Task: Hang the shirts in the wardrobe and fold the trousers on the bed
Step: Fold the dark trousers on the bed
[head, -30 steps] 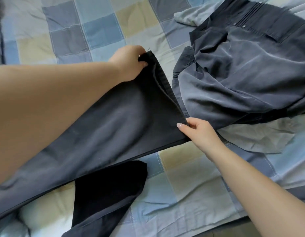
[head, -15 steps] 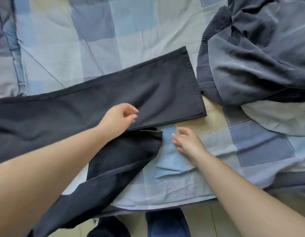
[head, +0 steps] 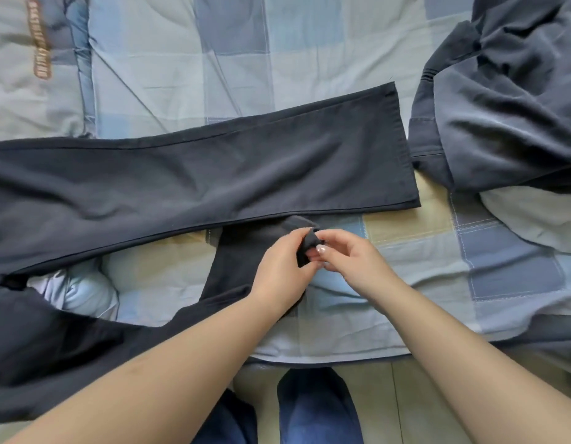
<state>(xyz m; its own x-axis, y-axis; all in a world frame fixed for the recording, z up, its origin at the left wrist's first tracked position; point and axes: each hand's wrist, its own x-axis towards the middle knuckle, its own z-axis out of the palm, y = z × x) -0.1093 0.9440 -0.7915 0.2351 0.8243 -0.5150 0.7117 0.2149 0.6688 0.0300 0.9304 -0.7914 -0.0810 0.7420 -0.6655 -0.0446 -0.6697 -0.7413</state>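
Covering the checked bed (head: 310, 59), black trousers (head: 213, 174) with one leg smoothed flat, presumably ready for folding. Lying just right of that hem, a crumpled grey shirt (head: 508, 100), unhung. Meeting over the crumpled nearer leg, left hand (head: 282, 270) and right hand (head: 354, 261), fingers curled, pinching its hem (head: 308, 243), likely to straighten it. Brown lettering (head: 40, 40) upper left, too blurred to read.

The trousers (head: 194, 174) lay across the bed (head: 233, 59), with the shirt (head: 508, 116) heaped at their three o'clock.
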